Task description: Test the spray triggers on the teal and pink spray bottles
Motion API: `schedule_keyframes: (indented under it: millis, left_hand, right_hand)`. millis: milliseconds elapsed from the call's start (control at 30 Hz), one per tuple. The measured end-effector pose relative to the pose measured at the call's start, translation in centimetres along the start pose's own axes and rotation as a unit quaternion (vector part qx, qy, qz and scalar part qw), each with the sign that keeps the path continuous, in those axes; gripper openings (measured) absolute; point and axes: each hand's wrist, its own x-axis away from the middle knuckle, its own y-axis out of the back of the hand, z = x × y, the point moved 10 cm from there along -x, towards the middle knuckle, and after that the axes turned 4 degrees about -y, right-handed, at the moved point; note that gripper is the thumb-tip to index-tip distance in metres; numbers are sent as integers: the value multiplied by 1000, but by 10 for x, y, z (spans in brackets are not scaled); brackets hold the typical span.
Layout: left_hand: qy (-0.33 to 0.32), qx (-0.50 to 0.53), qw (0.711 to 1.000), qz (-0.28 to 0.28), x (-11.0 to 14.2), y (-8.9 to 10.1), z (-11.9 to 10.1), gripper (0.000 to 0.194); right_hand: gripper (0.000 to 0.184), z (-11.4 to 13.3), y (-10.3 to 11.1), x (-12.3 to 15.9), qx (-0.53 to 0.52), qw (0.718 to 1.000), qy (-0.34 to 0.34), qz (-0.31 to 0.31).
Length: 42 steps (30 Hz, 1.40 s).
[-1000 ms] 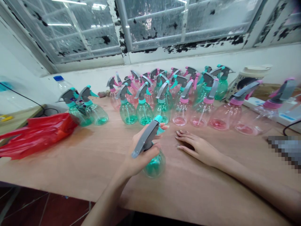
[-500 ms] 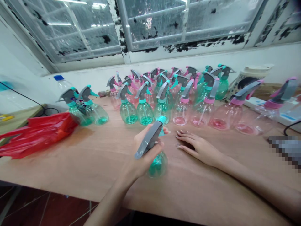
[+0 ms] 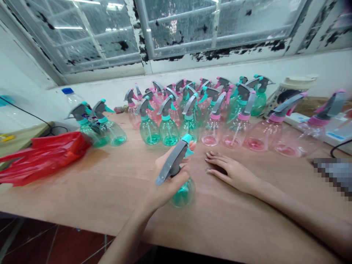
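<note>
Since the green spray bottle (image 3: 183, 196) is gripped high by the L hand (image 3: 162, 183), fingers clamped round its neck, nearer the desk's (image 3: 233, 227) front edge than its back edge, it could be tipped by a wrist twist. If pushed toward the back edge, the bottle row (image 3: 169, 132) could be knocked. R hand (image 3: 239, 178) is laid flat, fingers slightly apart, w/ nothing held.

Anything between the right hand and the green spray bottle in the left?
Only bare tabletop between the right hand and the green spray bottle in the left hand, in the head view.
</note>
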Motion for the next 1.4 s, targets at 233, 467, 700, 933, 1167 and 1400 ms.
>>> schedule_keyframes:
  millis: [233,467,700,933,1167,1400]
  left_hand:
    - [9,6,1000,3,-1,0,3,53]
    - [5,6,1000,3,-1,0,1,54]
    - [14,-7,1000,3,0,0,0,54]
    - [14,-9,1000,7,0,0,2,49]
    - [16,-28,999,-7,-3,5,5,24]
    - [22,-19,999,13,-7,1,5,32]
  right_hand:
    - [43,0,0,0,-3,1000,4,-3]
    - [44,0,0,0,1,1000,0,1]
    - [43,2,3,0,-9,1000,-1,-7]
    - [42,4,4,0,-11,1000,5,-6]
    - [43,4,4,0,-3,1000,4,-3]
    - [43,3,4,0,7,1000,5,2]
